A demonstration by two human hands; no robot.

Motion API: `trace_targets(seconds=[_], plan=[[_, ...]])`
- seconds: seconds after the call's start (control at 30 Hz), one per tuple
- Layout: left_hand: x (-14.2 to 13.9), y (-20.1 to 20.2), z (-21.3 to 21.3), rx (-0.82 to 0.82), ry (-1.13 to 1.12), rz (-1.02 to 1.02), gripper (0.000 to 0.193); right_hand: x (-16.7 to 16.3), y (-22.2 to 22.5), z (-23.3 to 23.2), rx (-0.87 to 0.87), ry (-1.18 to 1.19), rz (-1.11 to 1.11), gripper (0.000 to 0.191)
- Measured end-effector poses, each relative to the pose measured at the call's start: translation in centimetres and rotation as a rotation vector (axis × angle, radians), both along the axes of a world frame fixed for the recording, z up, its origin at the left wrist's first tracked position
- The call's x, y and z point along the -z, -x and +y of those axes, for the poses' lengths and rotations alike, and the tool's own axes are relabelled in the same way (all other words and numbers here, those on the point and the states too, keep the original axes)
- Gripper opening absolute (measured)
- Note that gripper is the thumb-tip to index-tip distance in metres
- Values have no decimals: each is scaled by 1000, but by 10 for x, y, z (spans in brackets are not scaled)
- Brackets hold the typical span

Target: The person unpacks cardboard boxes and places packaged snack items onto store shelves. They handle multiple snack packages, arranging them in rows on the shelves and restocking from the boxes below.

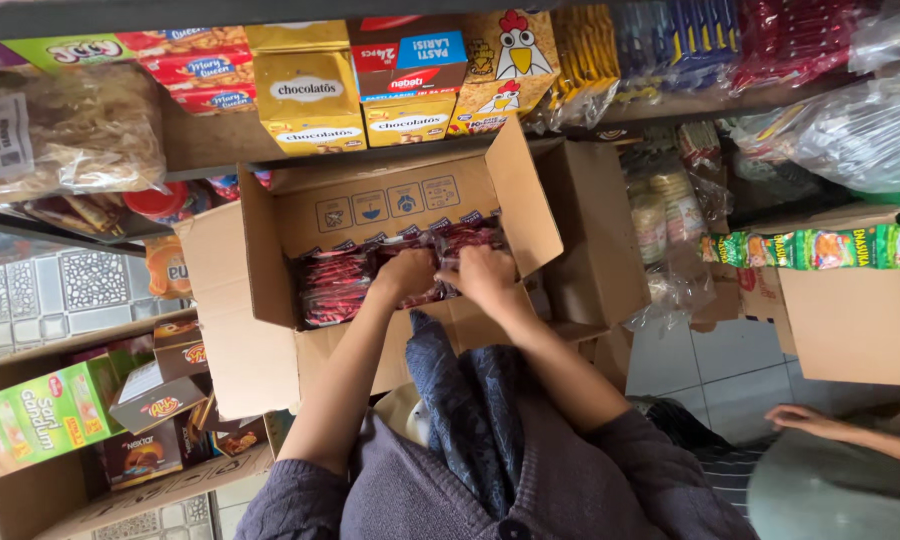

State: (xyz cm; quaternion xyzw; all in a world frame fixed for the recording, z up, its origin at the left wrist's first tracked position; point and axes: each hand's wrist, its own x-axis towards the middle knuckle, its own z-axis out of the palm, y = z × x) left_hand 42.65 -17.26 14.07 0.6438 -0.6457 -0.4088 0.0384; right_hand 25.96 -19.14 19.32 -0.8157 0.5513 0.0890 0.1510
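Shelf (220, 150): a wooden shelf runs along the top edge of the view, packed with yellow boxes (308, 95), red biscuit packs (202, 68) and a bag with a cartoon chicken (505, 62).
Open carton (270, 330): a large brown cardboard box sits just below the shelf, in the middle of the view, all flaps folded outward. It holds a row of shiny red packets.
Second carton (30, 490): lower left corner, open, filled with a green box (45, 415) and small dark snack boxes (142, 455).
Third carton (850, 320): right edge, with a strip of green sachets (820, 248) lying across its top.
Red packets (335, 285): standing tight together along the near side of the open carton, from its left wall to past the middle.
Left hand (408, 272): inside the open carton, fingers curled down and closed on the red packets.
Right hand (485, 275): just beside the left hand, almost touching it, fingers also bent and gripping the red packets.
Another person's hand (800, 418): lower right, resting well apart from the cartons, fingers loosely spread.
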Motion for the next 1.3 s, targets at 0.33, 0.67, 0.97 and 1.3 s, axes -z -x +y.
trace_targets(seconds=[0.33,0.67,0.97,1.3], plan=[[15,2,10,-207,26,225,39,30,-16,4,-62,36,-10,15],[38,-24,35,-446,94,-242,30,14,38,-44,-117,-181,-458,22],[12,-12,26,-721,-298,953,64,20,88,-50,420,-823,-1449,15],[-94,16,15,-567,-198,1627,84,-19,99,-32,518,-1003,-2051,40]])
